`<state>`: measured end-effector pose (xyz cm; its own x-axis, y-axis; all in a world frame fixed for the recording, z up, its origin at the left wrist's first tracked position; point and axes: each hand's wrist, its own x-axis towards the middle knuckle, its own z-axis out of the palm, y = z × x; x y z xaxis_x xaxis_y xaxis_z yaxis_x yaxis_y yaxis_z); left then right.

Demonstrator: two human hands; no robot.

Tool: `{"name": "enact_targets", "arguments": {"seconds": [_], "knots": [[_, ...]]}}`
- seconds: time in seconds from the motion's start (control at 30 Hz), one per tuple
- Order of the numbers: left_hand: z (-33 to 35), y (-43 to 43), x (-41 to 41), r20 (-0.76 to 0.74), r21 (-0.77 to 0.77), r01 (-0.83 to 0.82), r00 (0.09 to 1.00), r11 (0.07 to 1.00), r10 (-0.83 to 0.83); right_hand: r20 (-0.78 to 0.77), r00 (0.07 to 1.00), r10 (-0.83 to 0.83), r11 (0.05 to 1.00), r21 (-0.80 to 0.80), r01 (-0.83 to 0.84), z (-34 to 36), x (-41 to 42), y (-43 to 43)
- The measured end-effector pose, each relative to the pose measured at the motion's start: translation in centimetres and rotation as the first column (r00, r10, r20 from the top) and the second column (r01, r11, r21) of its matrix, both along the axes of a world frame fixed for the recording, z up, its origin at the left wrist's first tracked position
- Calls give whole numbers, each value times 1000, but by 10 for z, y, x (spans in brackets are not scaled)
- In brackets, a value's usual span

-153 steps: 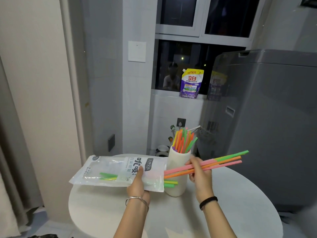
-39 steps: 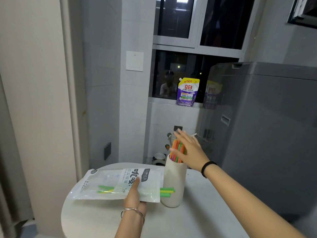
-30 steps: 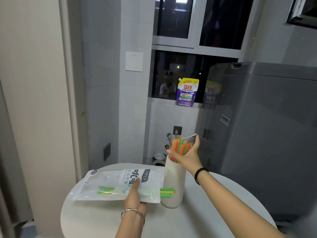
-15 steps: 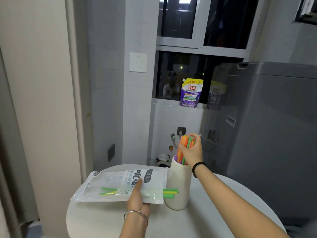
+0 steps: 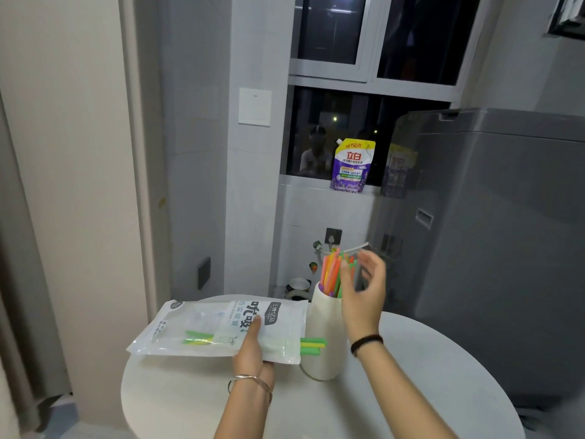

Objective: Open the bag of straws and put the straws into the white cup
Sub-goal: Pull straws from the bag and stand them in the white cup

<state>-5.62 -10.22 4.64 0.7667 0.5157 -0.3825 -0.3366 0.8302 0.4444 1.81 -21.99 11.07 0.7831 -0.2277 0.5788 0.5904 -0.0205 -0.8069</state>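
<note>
Head view: left hand (image 5: pixel 252 351) grips the bag (image 5: pixel 202 326) at 9 o'clock of the white cup (image 5: pixel 323 340) on the tabletop (image 5: pixel 411 394). The right hand (image 5: pixel 364 301), relaxed and empty, partly hides the cup's straws (image 5: pixel 331 270); detergent pouch (image 5: pixel 351 166) at 12 o'clock.

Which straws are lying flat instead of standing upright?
The green and yellow straws in the bag; their ends poke out of it beside the white cup. The other straws stand upright in that cup.
</note>
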Motion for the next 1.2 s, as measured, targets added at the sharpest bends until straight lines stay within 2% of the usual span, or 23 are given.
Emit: {"name": "enact_targets", "arguments": {"seconds": [0.07, 0.1, 0.17, 0.2, 0.27, 0.33, 0.37, 0.43, 0.5, 0.63, 0.83, 0.9, 0.97, 1.07, 1.2], "knots": [[1, 0, -1, -5, 19, -8, 1000, 1000, 8, 23, 999, -39, 994, 102, 36, -16, -24, 6], [1, 0, -1, -14, 31, -18, 1000, 999, 19, -33, 999, -32, 989, 140, 37, -27, -35, 10], [0, 0, -1, -46, 72, -52, 997, 996, 55, -264, 963, 53, 965, 262, 18, -49, -49, 18], [-1, 0, -2, -67, 103, -72, 995, 992, 79, -401, 907, 132, 942, 336, 11, -58, -53, 21], [-1, -1, -2, -116, 202, -119, 983, 972, 145, -591, 707, 388, 841, 541, -10, -72, -57, 26], [3, -1, -3, -149, 374, -143, 966, 916, 211, -563, 482, 671, 641, 768, 4, -80, -62, 30], [6, 0, -3, -137, 463, -147, 963, 874, 234, -516, 412, 751, 555, 831, 29, -84, -64, 32], [13, 0, -4, -99, 623, -128, 966, 771, 240, -441, 359, 822, 447, 892, 72, -91, -68, 37], [17, -2, -5, -52, 735, -110, 975, 669, 218, -408, 345, 845, 402, 911, 95, -93, -71, 41], [25, -4, -9, 8, 845, -105, 983, 524, 183, -473, 364, 802, 471, 876, 101, -93, -70, 44], [29, 4, -10, 67, 867, -136, 985, 480, 159, -519, 335, 786, 538, 842, 41, -97, -69, 43], [31, 9, -11, 78, 871, -147, 983, 468, 164, -585, 340, 736, 616, 788, 21, -98, -71, 44], [32, 17, -11, 87, 858, -163, 981, 487, 175, -667, 362, 651, 724, 688, -36, -98, -74, 44], [30, 28, -13, 60, 805, -176, 974, 567, 217, -662, 468, 585, 794, 584, -167, -91, -74, 41], [23, 35, -14, -2, 536, -168, 980, 827, 201, -564, 670, 483, 837, 521, -165, -74, -61, 25]]}}
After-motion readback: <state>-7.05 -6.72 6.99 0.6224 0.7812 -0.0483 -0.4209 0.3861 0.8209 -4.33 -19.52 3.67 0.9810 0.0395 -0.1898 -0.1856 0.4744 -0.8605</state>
